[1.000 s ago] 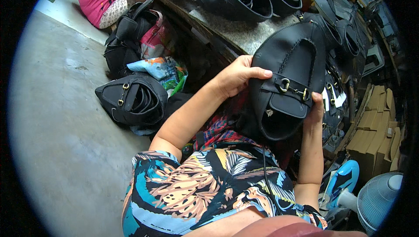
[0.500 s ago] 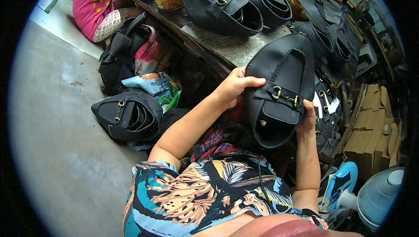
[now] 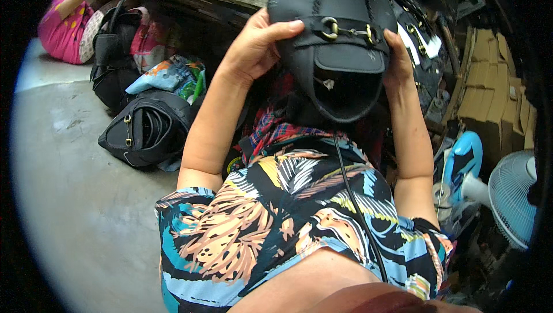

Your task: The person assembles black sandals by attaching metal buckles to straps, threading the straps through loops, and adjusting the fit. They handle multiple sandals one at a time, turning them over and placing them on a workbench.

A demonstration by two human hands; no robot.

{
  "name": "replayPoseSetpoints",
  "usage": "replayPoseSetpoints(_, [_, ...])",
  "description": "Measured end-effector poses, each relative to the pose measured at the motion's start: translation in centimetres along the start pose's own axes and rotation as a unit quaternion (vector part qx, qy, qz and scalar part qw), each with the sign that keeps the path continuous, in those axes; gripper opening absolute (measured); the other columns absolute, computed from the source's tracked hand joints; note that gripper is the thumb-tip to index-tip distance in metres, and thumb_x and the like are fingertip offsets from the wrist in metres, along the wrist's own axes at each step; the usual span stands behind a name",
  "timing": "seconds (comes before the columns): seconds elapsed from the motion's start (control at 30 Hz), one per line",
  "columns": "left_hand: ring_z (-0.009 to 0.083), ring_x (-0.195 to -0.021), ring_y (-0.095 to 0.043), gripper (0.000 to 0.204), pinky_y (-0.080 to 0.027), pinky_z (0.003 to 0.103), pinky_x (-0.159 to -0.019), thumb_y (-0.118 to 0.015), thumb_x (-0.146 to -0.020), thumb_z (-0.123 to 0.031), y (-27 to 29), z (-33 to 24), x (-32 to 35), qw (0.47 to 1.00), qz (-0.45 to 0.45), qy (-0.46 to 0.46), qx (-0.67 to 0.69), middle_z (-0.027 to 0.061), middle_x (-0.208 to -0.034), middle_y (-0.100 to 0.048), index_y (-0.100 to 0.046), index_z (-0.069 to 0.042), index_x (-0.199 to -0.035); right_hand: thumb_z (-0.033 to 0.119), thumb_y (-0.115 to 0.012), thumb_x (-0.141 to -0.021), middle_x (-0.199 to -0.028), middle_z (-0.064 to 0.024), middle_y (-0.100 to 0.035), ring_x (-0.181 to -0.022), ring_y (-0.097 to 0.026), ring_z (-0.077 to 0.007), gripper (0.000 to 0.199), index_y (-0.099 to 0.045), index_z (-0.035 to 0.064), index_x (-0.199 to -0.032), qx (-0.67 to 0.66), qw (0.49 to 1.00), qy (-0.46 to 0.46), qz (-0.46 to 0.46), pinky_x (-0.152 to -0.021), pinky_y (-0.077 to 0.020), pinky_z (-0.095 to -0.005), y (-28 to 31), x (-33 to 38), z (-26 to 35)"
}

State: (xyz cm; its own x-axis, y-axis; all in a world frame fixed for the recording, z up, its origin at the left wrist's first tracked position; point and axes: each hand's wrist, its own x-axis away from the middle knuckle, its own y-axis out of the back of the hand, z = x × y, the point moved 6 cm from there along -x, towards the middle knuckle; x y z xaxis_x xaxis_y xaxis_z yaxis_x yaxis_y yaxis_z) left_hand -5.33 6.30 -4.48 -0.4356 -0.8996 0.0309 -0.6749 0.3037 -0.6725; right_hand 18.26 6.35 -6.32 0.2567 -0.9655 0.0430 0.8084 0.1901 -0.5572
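A black leather handbag (image 3: 340, 36) is held up in front of the chest, between both hands, with its open mouth turned down toward the wearer so that the dark inside can be looked into. The left hand (image 3: 253, 42) is clasped on the bag's left side, the thumb laid across the front strap toward the brass ring buckle (image 3: 330, 27), which steadies the flap. The right hand (image 3: 397, 54) is pressed flat against the bag's right edge, fingers closed on the leather, so that the bag is braced from both sides and kept from folding. A thin black cord (image 3: 354, 198) is seen running down below the bag over the patterned shirt (image 3: 288, 215). Well to the left of the bag, on the grey floor (image 3: 75, 198), a second black bag (image 3: 144, 131) is lying on its side, mouth open, with a colourful plastic packet (image 3: 170, 77) just above it. Further left of the bag, a seated person in a pink top (image 3: 60, 31) is partly in view. To the right of the bag, stacked cardboard (image 3: 489, 100) is kept, and below it a pale blue fan (image 3: 512, 198).
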Motion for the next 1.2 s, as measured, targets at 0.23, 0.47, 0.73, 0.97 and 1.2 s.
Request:
replayPoseSetpoints(0.23, [0.0179,-0.083,-0.07,0.025,-0.061,0.031,-0.076,-0.066,-0.084,-0.002,0.6,-0.5,0.1,0.998,-0.038,-0.048,0.006,0.011,-0.096,-0.069,-0.059,-0.001,-0.109,0.016,-0.074,-0.074,-0.11,-0.0096,-0.067,-0.095,-0.068,-0.0197,0.059,-0.052,0.0011,-0.126,0.001,0.998,0.03,0.055,-0.087,-0.0562,-0.0351,-1.6,0.6,1.0])
replayPoseSetpoints(0.47, [0.0218,-0.088,-0.07,0.034,-0.06,0.035,-0.079,-0.067,-0.082,-0.002,0.7,-0.5,0.7,0.997,-0.014,-0.068,0.015,0.0123,-0.099,-0.068,-0.057,0.002,-0.114,0.005,-0.073,-0.07,-0.107,-0.0083,-0.067,-0.096,-0.067,-0.0185,0.057,-0.053,0.0012,-0.123,0.029,0.997,0.032,0.068,-0.09,-0.0544,-0.0359,-2.5,0.8,1.4])
replayPoseSetpoints(0.73, [0.0194,-0.088,-0.07,0.034,-0.06,0.035,-0.08,-0.07,-0.08,-0.002,0.7,-1.3,0.8,0.996,-0.011,-0.07,-0.055,0.0123,-0.1,-0.069,-0.058,0.0,-0.113,0.007,-0.078,-0.069,-0.103,-0.0084,-0.068,-0.09,-0.068,-0.017,0.053,-0.057,0.0006,-0.117,-0.009,0.998,0.033,0.052,-0.086,-0.0554,-0.0342,-2.4,0.8,1.8])
replayPoseSetpoints(0.97, [0.0236,-0.085,-0.071,0.034,-0.06,0.038,-0.079,-0.064,-0.082,-0.001,1.3,-1.0,0.5,0.995,-0.037,-0.071,-0.067,0.0149,-0.101,-0.069,-0.057,0.001,-0.116,0.004,-0.075,-0.072,-0.09,-0.0054,-0.07,-0.081,-0.069,-0.0167,0.032,-0.066,0.0029,-0.102,0.083,0.996,0.044,0.0,-0.078,-0.0569,-0.0327,-2.3,0.9,2.0])
replayPoseSetpoints(1.2, [0.0198,-0.084,-0.07,0.031,-0.06,0.033,-0.077,-0.064,-0.084,-0.001,2.9,-0.9,-0.7,0.997,-0.077,-0.027,-0.009,0.0108,-0.097,-0.068,-0.057,0.0,-0.114,0.017,-0.07,-0.086,-0.1,-0.0081,-0.069,-0.085,-0.069,-0.0169,0.032,-0.059,0.0011,-0.112,-0.012,1.0,-0.009,-0.001,-0.079,-0.0587,-0.0345,-2.4,0.6,1.0])
